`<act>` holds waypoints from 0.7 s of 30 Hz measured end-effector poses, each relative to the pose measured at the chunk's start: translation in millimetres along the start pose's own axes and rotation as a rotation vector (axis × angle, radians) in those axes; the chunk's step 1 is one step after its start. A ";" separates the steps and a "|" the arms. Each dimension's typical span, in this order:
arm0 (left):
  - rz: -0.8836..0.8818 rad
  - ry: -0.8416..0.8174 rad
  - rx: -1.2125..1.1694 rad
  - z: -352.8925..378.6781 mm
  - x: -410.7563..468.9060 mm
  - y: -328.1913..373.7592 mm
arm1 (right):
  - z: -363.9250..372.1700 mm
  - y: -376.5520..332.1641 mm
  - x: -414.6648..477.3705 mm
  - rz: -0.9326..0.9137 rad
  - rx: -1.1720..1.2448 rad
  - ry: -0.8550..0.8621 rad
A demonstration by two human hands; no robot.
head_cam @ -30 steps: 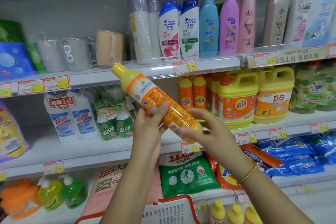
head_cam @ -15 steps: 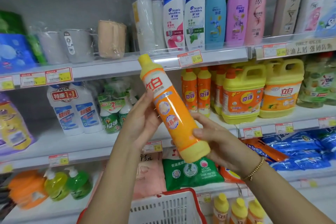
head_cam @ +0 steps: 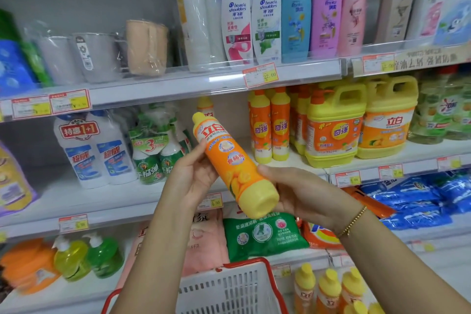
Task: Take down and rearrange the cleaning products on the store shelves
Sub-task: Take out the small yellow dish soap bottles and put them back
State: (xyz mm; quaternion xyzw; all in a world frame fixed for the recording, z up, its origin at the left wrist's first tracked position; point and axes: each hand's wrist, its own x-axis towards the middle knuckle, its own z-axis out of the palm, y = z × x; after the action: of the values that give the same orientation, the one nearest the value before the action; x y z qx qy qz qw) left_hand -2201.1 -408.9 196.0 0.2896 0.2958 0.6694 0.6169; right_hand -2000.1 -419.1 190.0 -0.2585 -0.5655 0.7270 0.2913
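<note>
Holds the bottle (head_cam: 229, 163) slanted in mid-air before the shelves, cap up and away, base down by the right palm. Grips its middle with the left hand (head_cam: 191, 178), fingers curled in behind, one tip on the label; clasps the lower end with the right hand (head_cam: 300, 193), thumb laid along the orange wrap — both closed on it.

Looks like stiff plastic, probably full, so fairly weighty for a slim shape yet no strain for one hand. Glossy on the label, likely slippery under a light squeeze. Best taken round the waist, as the left hand does, or cupped under the flat base; not by the narrow cap. Hardly fragile, though apt to topple if set down badly on that small base.

Just beyond the left fingers: a banded pack of sprays (head_cam: 153, 158). Past the right thumb: orange bottles (head_cam: 270, 127) and two handled jugs (head_cam: 336, 130), packed tight. Behind the bottle's cap: a lone bottle (head_cam: 205, 105), seemingly the same kind. Below both wrists: the basket (head_cam: 229, 290), with a green pouch (head_cam: 262, 234) on the shelf behind it. Above the hands, the upper shelf (head_cam: 165, 91) and its lip — may catch the cap on the way in.
</note>
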 end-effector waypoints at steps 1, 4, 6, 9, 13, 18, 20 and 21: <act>0.034 -0.012 0.059 -2.0 1.6 0.4 | 0.7 -0.4 1.8 -0.011 -0.198 0.088; 0.160 -0.081 0.275 -2.4 6.5 0.1 | 6.0 0.1 16.1 -0.046 -0.573 0.246; 0.230 -0.111 0.375 -1.4 12.8 0.2 | 5.1 2.4 33.6 -0.084 -0.774 0.347; 0.277 -0.116 0.407 -3.5 29.4 2.1 | -0.3 2.0 63.5 -0.139 -0.904 0.447; 0.236 -0.089 0.428 -13.4 54.1 5.4 | -13.7 -3.9 104.0 -0.154 -1.006 0.464; 0.148 -0.113 0.640 -30.8 82.5 5.0 | -46.0 -4.2 134.8 -0.189 -1.149 0.501; 0.147 -0.101 0.700 -41.9 96.5 2.3 | -60.0 3.4 143.8 -0.211 -1.263 0.565; 0.150 -0.092 0.727 -48.1 104.0 1.0 | -66.5 8.2 148.7 -0.231 -1.298 0.605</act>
State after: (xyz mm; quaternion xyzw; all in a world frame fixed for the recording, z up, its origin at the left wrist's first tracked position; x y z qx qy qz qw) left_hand -2245.4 -307.1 167.5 0.5404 0.4642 0.5503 0.4355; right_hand -2057.9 -269.6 160.1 -0.5077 -0.8015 0.1058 0.2978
